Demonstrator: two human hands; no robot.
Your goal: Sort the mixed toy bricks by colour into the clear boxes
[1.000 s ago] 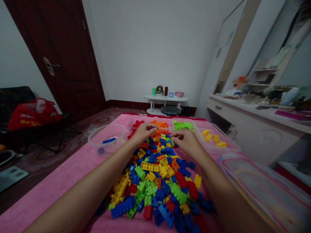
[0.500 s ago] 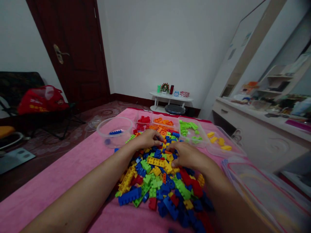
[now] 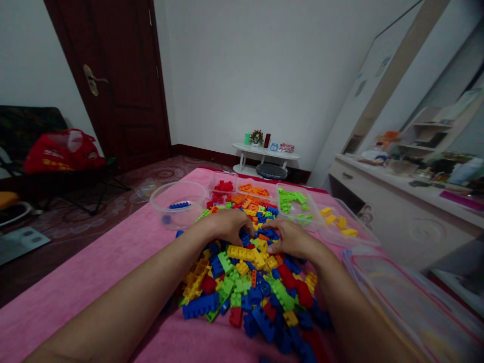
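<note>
The heaped toy bricks mix blue, yellow, lime green, red and orange over a plain pink cloth edged in deep red. Clear, colourless trays hold red bricks, orange bricks, lime-green bricks and yellow bricks; a clear round tub shows a long blue brick. The clear lid has a pinkish-red rim line. Behind, the door is dark reddish brown, the wall pale grey-white, the floor dull red with paler swirls, the bag bright red with yellow lettering.
</note>
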